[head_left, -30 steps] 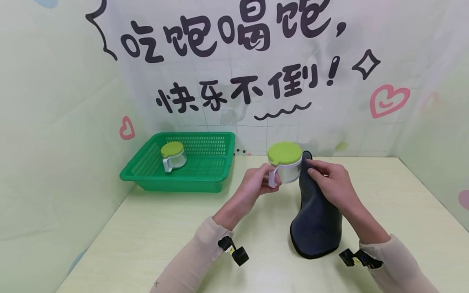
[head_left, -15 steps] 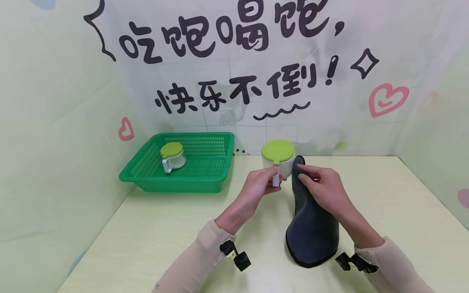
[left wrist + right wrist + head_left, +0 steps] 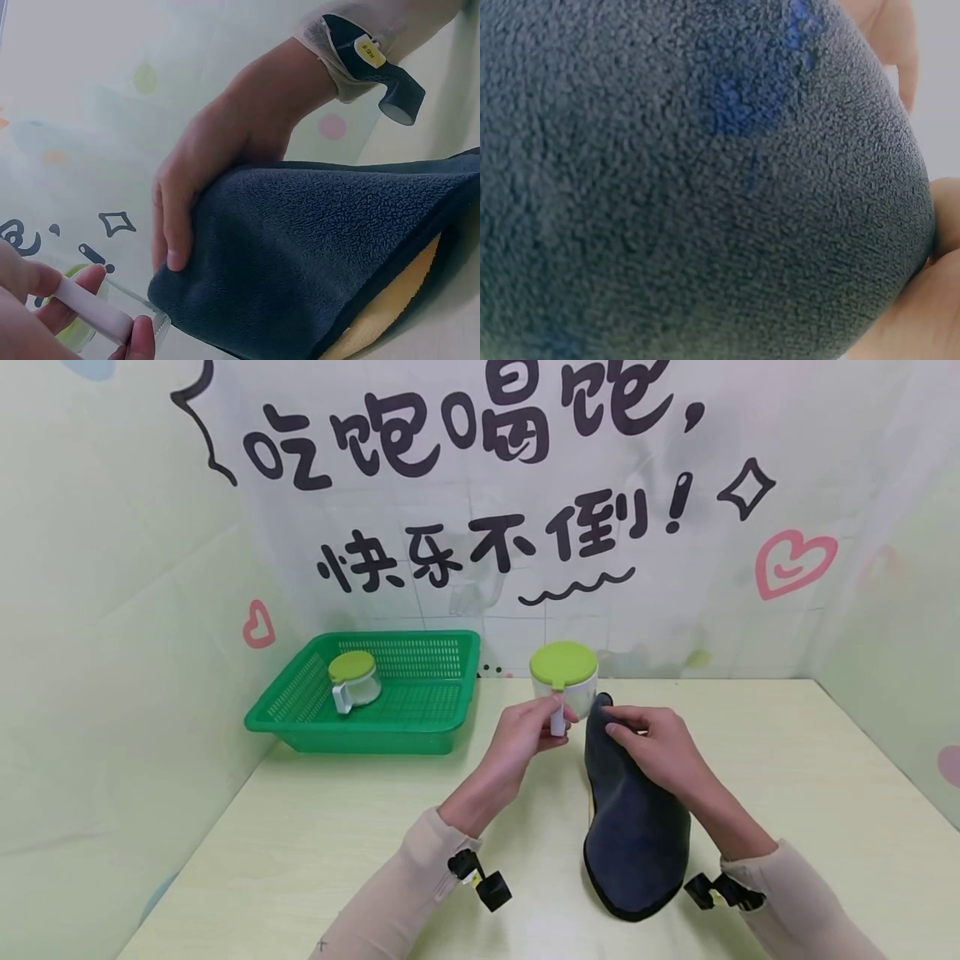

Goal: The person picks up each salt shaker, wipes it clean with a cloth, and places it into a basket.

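Note:
My left hand (image 3: 517, 739) grips the white handle (image 3: 94, 309) of a clear seasoning jar with a lime-green lid (image 3: 564, 662). The jar is held upright above the table, its handle facing me. To its right, my right hand (image 3: 660, 747) pinches a dark blue fleecy cloth (image 3: 637, 852) near its upper end. The cloth hangs down toward the tabletop, and its yellow-orange underside (image 3: 382, 307) shows in the left wrist view. Its tip lies right at the jar's glass; whether they touch is unclear. Dark fleece (image 3: 667, 187) fills most of the right wrist view.
A green plastic basket (image 3: 360, 742) stands at the back left of the pale wooden table (image 3: 300, 860). Inside it sits a second lime-lidded jar (image 3: 354, 677) with a white handle. A printed curtain (image 3: 675, 610) hangs behind the table.
The left hand has shifted the jar slightly left and up, turning its handle toward me. The right hand has brought the cloth left and lower, still beside the glass.

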A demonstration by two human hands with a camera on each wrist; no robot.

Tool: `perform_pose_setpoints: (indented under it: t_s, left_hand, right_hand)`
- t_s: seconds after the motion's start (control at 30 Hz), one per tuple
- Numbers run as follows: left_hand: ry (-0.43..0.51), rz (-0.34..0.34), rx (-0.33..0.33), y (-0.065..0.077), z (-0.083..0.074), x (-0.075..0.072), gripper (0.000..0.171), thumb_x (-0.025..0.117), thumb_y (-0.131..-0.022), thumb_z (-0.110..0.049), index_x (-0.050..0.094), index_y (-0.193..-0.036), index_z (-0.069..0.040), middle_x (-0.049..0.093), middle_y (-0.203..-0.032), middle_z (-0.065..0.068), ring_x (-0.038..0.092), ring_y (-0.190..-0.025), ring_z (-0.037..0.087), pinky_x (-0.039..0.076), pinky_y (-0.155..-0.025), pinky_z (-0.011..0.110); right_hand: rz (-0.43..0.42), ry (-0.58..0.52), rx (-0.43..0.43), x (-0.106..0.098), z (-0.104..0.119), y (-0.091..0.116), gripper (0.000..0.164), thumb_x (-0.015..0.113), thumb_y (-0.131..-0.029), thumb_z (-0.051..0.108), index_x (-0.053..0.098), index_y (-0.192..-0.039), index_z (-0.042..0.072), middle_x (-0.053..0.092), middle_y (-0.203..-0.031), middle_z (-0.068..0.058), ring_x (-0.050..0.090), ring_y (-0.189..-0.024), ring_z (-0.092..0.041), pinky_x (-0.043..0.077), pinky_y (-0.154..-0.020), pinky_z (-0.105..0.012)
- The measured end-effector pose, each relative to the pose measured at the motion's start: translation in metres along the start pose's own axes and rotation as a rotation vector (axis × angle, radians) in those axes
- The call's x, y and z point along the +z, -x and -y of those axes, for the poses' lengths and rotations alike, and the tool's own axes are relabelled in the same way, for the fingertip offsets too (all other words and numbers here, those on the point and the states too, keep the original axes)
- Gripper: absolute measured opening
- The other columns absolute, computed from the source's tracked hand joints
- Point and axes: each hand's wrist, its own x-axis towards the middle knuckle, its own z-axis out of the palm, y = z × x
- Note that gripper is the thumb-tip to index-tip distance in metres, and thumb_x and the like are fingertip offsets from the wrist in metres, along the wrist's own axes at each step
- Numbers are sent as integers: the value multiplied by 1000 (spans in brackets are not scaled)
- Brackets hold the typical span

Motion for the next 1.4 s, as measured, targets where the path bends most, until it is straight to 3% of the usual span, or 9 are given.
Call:
perform_pose_setpoints:
  t_s: [0.2, 0.4, 0.53, 0.67, 0.8, 1.03, 1.2, 1.3, 1.4]
  left_hand:
    - [40, -3, 7, 0, -10, -9, 39, 50, -108, -34, 69, -104, -1, 65, -101, 5, 64, -90, 15, 60, -92, 29]
    - [69, -92, 31, 0, -28, -33, 34, 50, -107, -30, 67, -100, -2, 66, -104, 9, 65, -92, 18, 58, -99, 37]
    - [74, -158, 40, -6, -44, -64, 30, 50, -107, -28, 64, -100, -3, 65, -110, 12, 64, -95, 19, 55, -105, 42]
    - [7, -195, 16, -19, -58, -107, 30, 47, -108, -31, 60, -99, -5, 60, -114, 11, 61, -98, 21, 52, -108, 41]
    - [-104, -230, -55, -35, -66, -150, 32, 44, -109, -33, 58, -97, -7, 56, -114, 8, 60, -97, 18, 52, -104, 35]
    - [-260, -266, -253, -60, -65, -209, 38, 34, -111, -30, 53, -127, 0, 55, -111, 11, 63, -78, 14, 56, -75, 21]
    - [-362, -211, -379, -75, -58, -231, 48, 29, -111, -23, 36, -151, 3, 51, -127, 19, 62, -88, 23, 56, -74, 25]
    - [-384, -191, -412, -82, -49, -238, 50, 28, -111, -20, 30, -154, 4, 48, -135, 21, 60, -98, 28, 56, -80, 29]
    - [-370, -189, -420, -87, -40, -240, 50, 28, -110, -17, 27, -155, 4, 46, -139, 21, 56, -103, 32, 55, -83, 32]
  right_hand:
    - [-7, -21, 19, -12, -4, -4, 35, 62, -103, 15, 66, -135, 2, 69, -133, -21, 67, -120, -38, 55, -98, -46]
    - [-24, -43, 36, -28, -5, -5, 36, 61, -105, 20, 66, -137, 5, 69, -133, -20, 67, -119, -36, 50, -86, -14]
    - [-33, -65, 50, -38, -6, -5, 37, 59, -106, 25, 66, -138, 7, 69, -134, -19, 68, -117, -30, 48, -82, -8]
    - [-48, -63, 29, -48, -6, -6, 38, 59, -106, 27, 66, -137, 6, 70, -131, -20, 66, -104, 0, 48, -82, -7]
    - [-72, -59, -9, -58, -7, -5, 34, 60, -105, 23, 68, -132, 3, 73, -122, -21, 59, -91, 14, 48, -79, -8]
    - [-27, -80, -14, -63, -8, -4, 31, 58, -106, 22, 67, -129, 3, 72, -114, -22, 64, -83, 1, 51, -73, -18]
    - [-13, -78, -32, -64, -9, -4, 29, 56, -107, 20, 66, -129, 3, 71, -114, -25, 65, -81, 0, 51, -72, -20]
    - [-22, -55, -52, -63, -10, -5, 28, 55, -107, 19, 65, -128, 2, 71, -117, -25, 65, -85, 0, 50, -75, -18]
    - [-33, -54, -56, -62, -11, -6, 29, 54, -108, 17, 63, -130, 1, 68, -124, -27, 70, -95, -13, 49, -78, -14]
